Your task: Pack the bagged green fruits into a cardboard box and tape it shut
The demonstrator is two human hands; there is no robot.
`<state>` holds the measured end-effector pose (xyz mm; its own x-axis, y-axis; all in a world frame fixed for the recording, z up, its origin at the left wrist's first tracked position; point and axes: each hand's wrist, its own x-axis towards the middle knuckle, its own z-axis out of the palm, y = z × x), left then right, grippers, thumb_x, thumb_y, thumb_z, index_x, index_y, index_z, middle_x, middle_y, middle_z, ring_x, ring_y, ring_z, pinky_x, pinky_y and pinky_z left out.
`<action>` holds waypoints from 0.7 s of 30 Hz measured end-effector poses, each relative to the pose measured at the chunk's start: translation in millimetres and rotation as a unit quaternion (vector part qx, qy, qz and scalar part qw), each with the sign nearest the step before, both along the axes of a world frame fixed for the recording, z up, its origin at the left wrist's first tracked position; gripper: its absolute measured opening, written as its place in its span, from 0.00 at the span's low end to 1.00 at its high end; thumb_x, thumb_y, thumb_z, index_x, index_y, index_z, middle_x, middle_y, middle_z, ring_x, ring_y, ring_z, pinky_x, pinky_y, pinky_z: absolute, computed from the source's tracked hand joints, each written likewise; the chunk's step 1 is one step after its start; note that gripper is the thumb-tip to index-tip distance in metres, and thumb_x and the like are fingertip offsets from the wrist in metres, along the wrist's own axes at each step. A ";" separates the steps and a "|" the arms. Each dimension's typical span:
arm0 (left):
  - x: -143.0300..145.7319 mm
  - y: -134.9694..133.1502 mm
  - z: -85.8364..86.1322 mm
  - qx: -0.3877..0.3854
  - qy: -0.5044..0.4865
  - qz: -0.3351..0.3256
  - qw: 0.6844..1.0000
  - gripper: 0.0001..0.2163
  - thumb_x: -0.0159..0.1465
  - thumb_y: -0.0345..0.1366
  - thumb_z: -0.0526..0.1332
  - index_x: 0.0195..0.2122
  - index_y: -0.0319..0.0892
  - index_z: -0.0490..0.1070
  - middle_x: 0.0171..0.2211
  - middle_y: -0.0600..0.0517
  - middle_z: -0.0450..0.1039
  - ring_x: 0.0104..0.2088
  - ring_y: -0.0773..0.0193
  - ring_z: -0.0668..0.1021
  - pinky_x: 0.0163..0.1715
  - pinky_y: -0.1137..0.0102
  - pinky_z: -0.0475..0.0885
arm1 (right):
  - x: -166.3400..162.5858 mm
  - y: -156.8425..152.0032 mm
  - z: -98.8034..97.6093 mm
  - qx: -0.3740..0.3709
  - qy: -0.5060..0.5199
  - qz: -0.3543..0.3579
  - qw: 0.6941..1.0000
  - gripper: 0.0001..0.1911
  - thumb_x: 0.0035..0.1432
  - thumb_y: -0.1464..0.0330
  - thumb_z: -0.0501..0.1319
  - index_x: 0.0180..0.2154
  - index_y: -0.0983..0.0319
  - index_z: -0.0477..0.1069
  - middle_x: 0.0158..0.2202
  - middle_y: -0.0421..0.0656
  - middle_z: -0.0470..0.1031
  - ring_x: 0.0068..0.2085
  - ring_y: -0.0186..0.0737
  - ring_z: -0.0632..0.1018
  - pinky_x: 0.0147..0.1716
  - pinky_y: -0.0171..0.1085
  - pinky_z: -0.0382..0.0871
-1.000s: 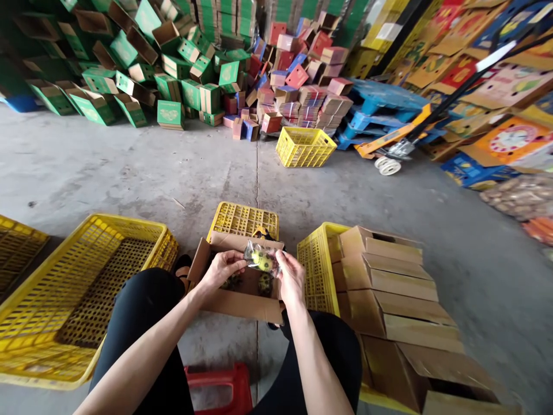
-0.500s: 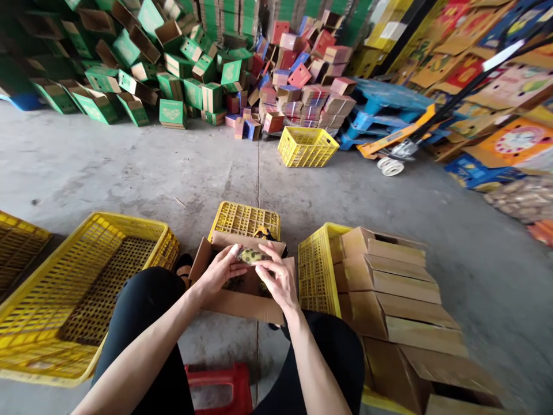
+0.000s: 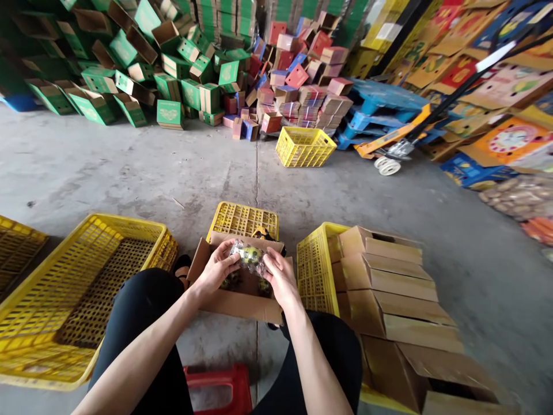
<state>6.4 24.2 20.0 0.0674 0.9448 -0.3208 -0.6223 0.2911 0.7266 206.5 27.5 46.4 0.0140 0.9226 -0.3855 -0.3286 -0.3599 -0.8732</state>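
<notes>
Bag (image 3: 250, 255) raised, right hand (image 3: 280, 279) now beside it

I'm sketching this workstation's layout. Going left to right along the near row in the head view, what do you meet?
large yellow crate → left hand → wrapped item, pinched between both hands → right hand → smaller yellow crate → stacked cardboard boxes

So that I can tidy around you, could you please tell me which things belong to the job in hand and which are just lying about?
In hand: left hand, right hand, both gripping the wrapped packet; open box beneath it.
Lying about: big yellow crate, stacked boxes, far yellow crate, green boxes, pallet truck, red stool.
</notes>
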 end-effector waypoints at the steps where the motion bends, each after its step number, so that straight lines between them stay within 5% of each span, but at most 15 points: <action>1: 0.1 0.1 -0.5 0.002 0.002 -0.007 1.000 0.29 0.51 0.38 0.80 0.53 0.46 0.74 0.50 0.50 0.79 0.44 0.61 0.83 0.46 0.68 0.79 | 0.3 0.1 -0.9 -0.003 0.008 0.002 1.000 0.25 0.46 0.57 0.80 0.46 0.56 0.82 0.48 0.46 0.84 0.49 0.48 0.84 0.44 0.42 0.81; 8: -0.7 -0.4 -0.2 0.000 0.055 -0.078 0.995 0.29 0.53 0.46 0.80 0.55 0.43 0.80 0.49 0.44 0.82 0.44 0.55 0.84 0.45 0.66 0.77 | -0.5 -2.2 2.2 -0.001 0.014 0.024 1.000 0.20 0.42 0.60 0.81 0.38 0.59 0.82 0.41 0.43 0.85 0.41 0.43 0.84 0.40 0.39 0.79; 14: -2.2 -2.2 0.2 0.011 0.104 -0.078 0.991 0.19 0.55 0.49 0.78 0.39 0.40 0.84 0.37 0.47 0.84 0.36 0.58 0.83 0.38 0.68 0.76 | -2.4 -2.5 2.3 0.005 -0.036 0.004 0.999 0.19 0.44 0.54 0.79 0.35 0.58 0.82 0.38 0.43 0.85 0.40 0.43 0.83 0.37 0.38 0.78; 21: 1.3 -1.1 -2.5 0.009 0.087 -0.060 0.994 0.21 0.56 0.56 0.75 0.38 0.42 0.85 0.35 0.48 0.83 0.33 0.61 0.82 0.37 0.70 0.75 | -3.3 1.0 -4.2 0.012 0.001 -0.034 0.999 0.18 0.44 0.56 0.80 0.32 0.58 0.81 0.36 0.42 0.84 0.36 0.41 0.82 0.37 0.38 0.76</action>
<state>7.7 23.1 17.5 0.1243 0.9393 -0.3197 -0.4482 0.3406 0.8265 203.2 28.5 42.2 0.0760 0.9289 -0.3624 -0.3522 -0.3151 -0.8813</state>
